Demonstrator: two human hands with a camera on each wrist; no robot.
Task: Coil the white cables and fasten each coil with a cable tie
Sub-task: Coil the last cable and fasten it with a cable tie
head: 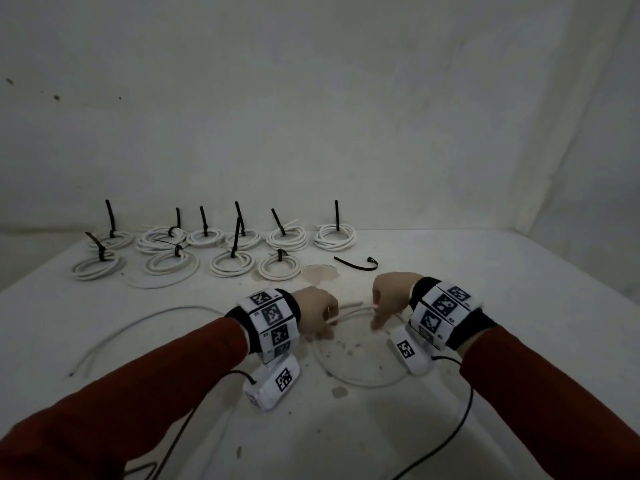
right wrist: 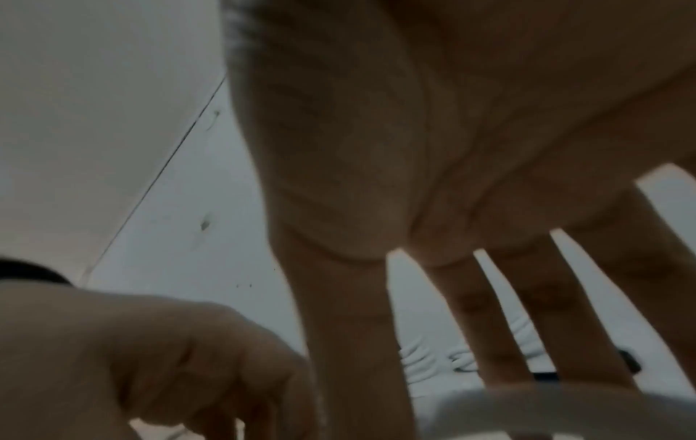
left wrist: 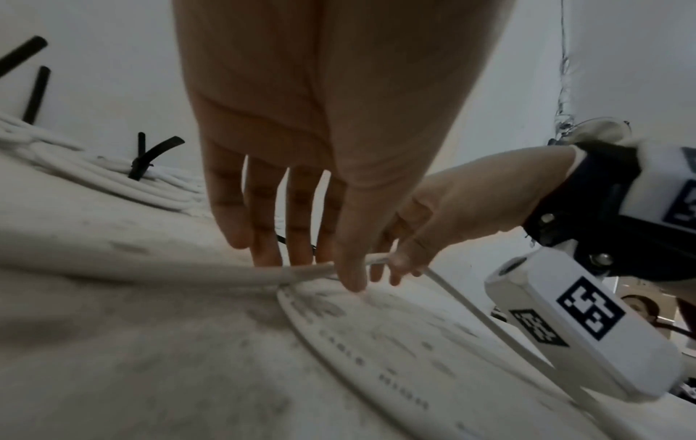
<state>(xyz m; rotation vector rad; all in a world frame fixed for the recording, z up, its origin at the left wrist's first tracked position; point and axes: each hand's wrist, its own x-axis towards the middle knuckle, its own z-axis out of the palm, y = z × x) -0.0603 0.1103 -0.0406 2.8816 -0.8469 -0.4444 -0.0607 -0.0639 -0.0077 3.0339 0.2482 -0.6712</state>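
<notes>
Sleeves: red sleeves [head: 145, 386] reach in nearest the camera, over the white table [head: 519, 341].
Left hand: the left hand [head: 317, 315] pinches the white cable [head: 363, 381] where the loop crosses itself.
Right hand: the right hand [head: 389, 301] has its fingers pointed down, tips on the same cable; whether it actually pinches, I cannot tell.
Cable in hand: one loose loop lies on the table between and just below the hands.
Progress: ten tied coils [head: 221, 251] sit beyond the hands; well along, I judge.
Left to do: this cable, and probably one uncoiled cable [head: 138, 329] left of the left hand.
Spare ties: one loose black cable tie [head: 356, 265] lies just beyond the right hand.
</notes>
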